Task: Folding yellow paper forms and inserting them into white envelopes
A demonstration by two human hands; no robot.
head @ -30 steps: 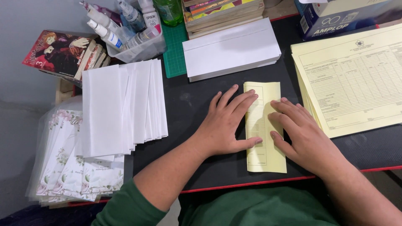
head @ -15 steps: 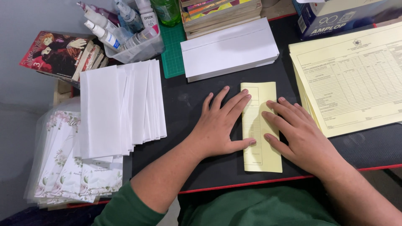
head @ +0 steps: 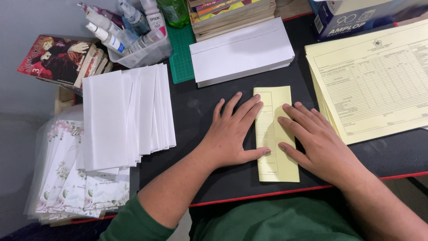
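White envelopes (head: 127, 118) lie fanned at my nine o'clock on the black bench (head: 200, 107), with floral cards in clear sleeves (head: 71, 178) below them at about eight. A tidier stack of white envelopes (head: 240, 51) sits at twelve. My left hand (head: 234, 134) lies flat, fingers (head: 249, 111) spread apart, their tips and the thumb pressing the left edge of the folded yellow form (head: 274, 134), which lies lengthwise on the bench right in front of me. Since a second ago that strip has narrowed and my hands have drawn closer over it, so I judge the fold is now closed and being creased. My right hand (head: 318, 143) rests flat on its right edge, fingers apart, gripping nothing. Unfolded yellow forms (head: 374, 80) wait at two o'clock.
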